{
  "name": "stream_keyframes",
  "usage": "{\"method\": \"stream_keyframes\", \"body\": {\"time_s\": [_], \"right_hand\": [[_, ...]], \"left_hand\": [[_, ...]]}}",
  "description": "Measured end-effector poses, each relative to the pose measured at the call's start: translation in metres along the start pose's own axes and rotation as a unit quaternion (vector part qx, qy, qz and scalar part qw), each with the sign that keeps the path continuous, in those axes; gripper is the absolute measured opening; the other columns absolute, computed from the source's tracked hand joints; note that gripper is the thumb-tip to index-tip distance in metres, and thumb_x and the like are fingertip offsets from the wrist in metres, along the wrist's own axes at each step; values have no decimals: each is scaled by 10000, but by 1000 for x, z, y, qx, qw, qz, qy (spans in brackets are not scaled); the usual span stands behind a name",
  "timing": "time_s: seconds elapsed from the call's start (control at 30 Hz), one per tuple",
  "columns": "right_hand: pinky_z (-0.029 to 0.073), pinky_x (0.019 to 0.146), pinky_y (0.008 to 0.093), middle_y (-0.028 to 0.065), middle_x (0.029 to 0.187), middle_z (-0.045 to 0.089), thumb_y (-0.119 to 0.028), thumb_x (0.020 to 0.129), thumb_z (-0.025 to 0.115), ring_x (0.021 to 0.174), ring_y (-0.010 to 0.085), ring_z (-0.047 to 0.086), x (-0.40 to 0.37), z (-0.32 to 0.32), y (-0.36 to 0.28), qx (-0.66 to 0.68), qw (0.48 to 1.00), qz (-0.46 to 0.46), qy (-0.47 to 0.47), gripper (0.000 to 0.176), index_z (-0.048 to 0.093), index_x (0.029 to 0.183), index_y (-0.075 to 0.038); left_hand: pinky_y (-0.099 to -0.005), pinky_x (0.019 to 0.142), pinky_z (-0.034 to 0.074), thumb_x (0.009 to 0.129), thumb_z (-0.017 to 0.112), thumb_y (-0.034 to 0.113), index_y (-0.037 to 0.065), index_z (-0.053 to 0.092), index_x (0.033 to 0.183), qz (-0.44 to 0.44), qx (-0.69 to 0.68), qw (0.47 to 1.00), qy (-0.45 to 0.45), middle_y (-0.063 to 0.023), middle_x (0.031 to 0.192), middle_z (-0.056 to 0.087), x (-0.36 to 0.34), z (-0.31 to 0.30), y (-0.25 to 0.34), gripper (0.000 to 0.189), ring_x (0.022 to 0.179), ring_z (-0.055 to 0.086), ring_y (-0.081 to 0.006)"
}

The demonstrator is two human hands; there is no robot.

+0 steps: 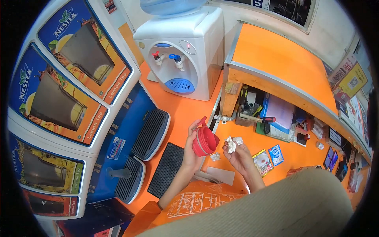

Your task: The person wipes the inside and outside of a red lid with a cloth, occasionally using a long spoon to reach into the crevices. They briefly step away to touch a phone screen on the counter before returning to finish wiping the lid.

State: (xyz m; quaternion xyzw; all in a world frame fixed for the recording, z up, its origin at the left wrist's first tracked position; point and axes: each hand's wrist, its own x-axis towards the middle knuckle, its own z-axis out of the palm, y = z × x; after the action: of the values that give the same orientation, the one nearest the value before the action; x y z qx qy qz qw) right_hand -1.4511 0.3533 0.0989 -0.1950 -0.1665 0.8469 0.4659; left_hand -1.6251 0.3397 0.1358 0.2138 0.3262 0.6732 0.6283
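Observation:
My left hand (192, 152) is wrapped round a red cup-like container (205, 142), tilted so that its open mouth faces right. A red tab or handle sticks up at its top. Just to the right, my right hand (239, 158) pinches a crumpled white tissue (233, 144) between thumb and fingers, apart from the container. Another small crumpled tissue (215, 157) lies on the orange counter between my hands. A flat white sheet (220, 175) rests below it.
Drink dispenser (94, 118) at left; black ridged mat (166, 170) beside it. White water dispenser (179, 47) behind. An orange shelf (280, 59) holds tools and papers at right. Two sachets (263, 162) (276, 154), a phone (331, 158) and my raised knee (276, 201) are nearer.

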Motion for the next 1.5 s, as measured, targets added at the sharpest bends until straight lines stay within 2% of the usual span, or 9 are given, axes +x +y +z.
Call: {"method": "stream_keyframes", "body": {"time_s": [0.3, 0.47, 0.6, 0.7, 0.77, 0.87, 1.0, 1.07, 1.5], "right_hand": [[463, 630, 236, 40, 871, 554, -73, 879, 475, 739, 145, 555, 12, -48, 3, -291, 952, -4, 99, 153, 481, 1032, -85], [480, 668, 373, 133, 939, 508, -24, 787, 486, 769, 287, 547, 13, -91, 13, -752, 625, -187, 89, 267, 472, 1053, -39], [466, 741, 386, 169, 1021, 478, -48, 778, 523, 873, 315, 534, 2, -75, 2, -788, 606, -34, 96, 313, 492, 1089, -57], [438, 797, 407, 171, 1084, 481, -66, 741, 579, 983, 324, 503, -3, -64, 8, -883, 450, 50, 119, 407, 495, 1139, -84], [427, 789, 426, 142, 1125, 486, -102, 738, 596, 1010, 318, 496, -5, -59, 16, -942, 248, -209, 88, 435, 502, 1163, -91], [420, 799, 423, 114, 1094, 507, -80, 731, 609, 1024, 311, 486, -5, -29, 25, -894, 393, -215, -8, 321, 549, 1047, -80], [423, 781, 429, 118, 1074, 511, -152, 747, 605, 1009, 298, 490, 4, -46, 53, -893, 383, -220, -83, 263, 552, 986, -55], [423, 771, 432, 119, 1055, 515, -183, 751, 615, 1006, 298, 489, 1, -49, 64, -853, 482, -151, -133, 232, 545, 941, -69], [414, 898, 402, 119, 1194, 501, -165, 781, 567, 1090, 319, 471, 135, -72, 77, -903, 329, -232, -151, 297, 553, 1068, -88]], "left_hand": [[-326, 973, 366, 922, 373, 255, 122, 352, 1273, 15, 48, 999, 19, -68, 1372, 318, 1, -17, -3, 376, 1163, 401, -170], [-327, 966, 372, 923, 373, 245, 119, 362, 1259, 19, 63, 997, 27, -71, 1372, 315, 1, -20, -4, 360, 1154, 398, -173], [-324, 958, 379, 921, 376, 256, 121, 369, 1255, 20, 65, 997, 40, -73, 1370, 317, -1, -28, -1, 361, 1158, 394, -185], [-332, 942, 395, 915, 393, 285, 120, 382, 1249, 33, 95, 992, 70, -69, 1358, 341, -1, -42, 1, 373, 1132, 424, -183], [-341, 931, 406, 907, 414, 320, 124, 401, 1246, 45, 123, 985, 108, -58, 1321, 383, -5, -48, 5, 392, 1102, 457, -178], [-342, 916, 419, 906, 416, 330, 131, 407, 1251, 46, 147, 976, 157, -54, 1275, 413, -12, -58, 13, 399, 1108, 452, -176], [-332, 853, 461, 907, 413, 350, 145, 411, 1254, 52, 148, 969, 191, -42, 1187, 441, -13, -85, 11, 402, 1048, 491, -166], [-324, 838, 468, 908, 414, 352, 148, 412, 1249, 43, 145, 968, 200, -37, 1179, 441, -16, -87, 15, 398, 1016, 506, -164], [-312, 773, 489, 909, 413, 307, 132, 372, 1264, 53, 118, 973, 190, -56, 1282, 381, -7, -101, 10, 398, 1006, 494, -159]]}}
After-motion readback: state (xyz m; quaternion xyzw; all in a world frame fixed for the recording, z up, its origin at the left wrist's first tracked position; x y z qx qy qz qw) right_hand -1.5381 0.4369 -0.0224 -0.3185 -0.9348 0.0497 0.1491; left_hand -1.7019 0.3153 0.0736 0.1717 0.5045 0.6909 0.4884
